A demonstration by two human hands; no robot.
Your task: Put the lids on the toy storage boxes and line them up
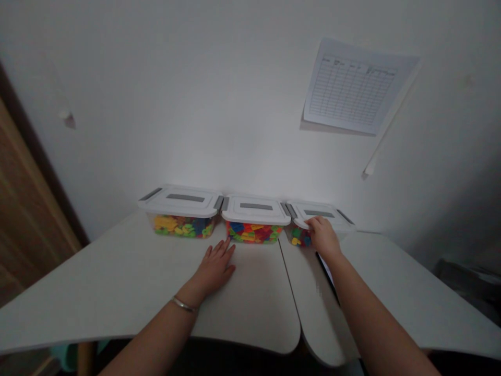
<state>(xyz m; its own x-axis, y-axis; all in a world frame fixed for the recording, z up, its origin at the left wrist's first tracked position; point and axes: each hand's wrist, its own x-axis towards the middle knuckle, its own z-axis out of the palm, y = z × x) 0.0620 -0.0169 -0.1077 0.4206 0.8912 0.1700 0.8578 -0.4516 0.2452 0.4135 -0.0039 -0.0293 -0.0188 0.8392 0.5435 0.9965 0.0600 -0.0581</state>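
The left hand point(215, 267) lies flat on the white table point(258, 303), fingers spread, holding nothing. It is just in front of the middle box point(254, 211), which sits at twelve o'clock. The right hand point(323, 239) rests on the right box point(297, 235) at one o'clock, its fingers bent over the edge of the white lid point(338, 221). It is partly closed, and I cannot tell if it grips. The left box point(180, 209) sits at eleven o'clock. All three boxes are clear and full of bright toy bricks point(254, 232). A paper chart point(354, 86) hangs on the wall point(235, 104) at one o'clock.
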